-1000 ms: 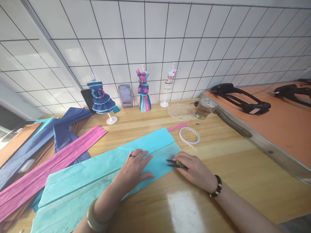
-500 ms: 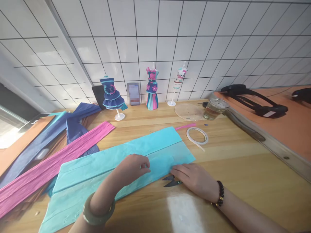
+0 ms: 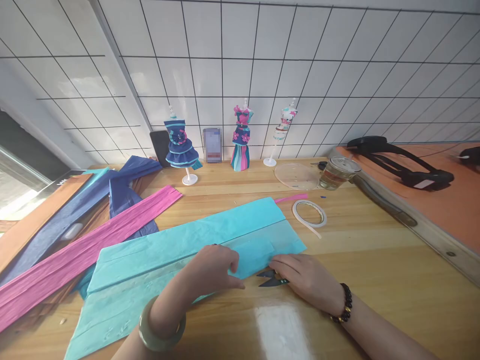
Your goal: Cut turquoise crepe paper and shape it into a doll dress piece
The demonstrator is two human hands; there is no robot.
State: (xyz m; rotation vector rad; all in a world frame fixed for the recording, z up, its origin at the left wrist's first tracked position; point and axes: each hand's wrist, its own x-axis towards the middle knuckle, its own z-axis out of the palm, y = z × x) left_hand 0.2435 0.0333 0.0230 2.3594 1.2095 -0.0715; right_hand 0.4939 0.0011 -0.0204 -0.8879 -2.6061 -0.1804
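A long sheet of turquoise crepe paper (image 3: 180, 250) lies folded across the wooden table (image 3: 375, 280). My left hand (image 3: 212, 270), with a green bangle on the wrist, has its fingers curled over the paper's near edge and pinches it. My right hand (image 3: 305, 277), wearing a dark bead bracelet, rests beside it at the paper's right corner, fingers together on the edge. Small black scissors (image 3: 273, 279) poke out from under that hand, blades apart, lying on the table.
Pink crepe paper (image 3: 86, 250) and dark blue crepe paper (image 3: 120, 192) lie at the left. Three small dress mannequins (image 3: 240, 137) stand by the tiled wall. A tape ring (image 3: 309, 213), a clear disc (image 3: 296, 176) and a glass (image 3: 337, 172) sit behind the sheet. A raised orange surface (image 3: 431, 205) runs along the right.
My right hand came off the sheet to its near edge and lowered the scissors onto the table. My left hand curled from flat into a pinch on that edge.
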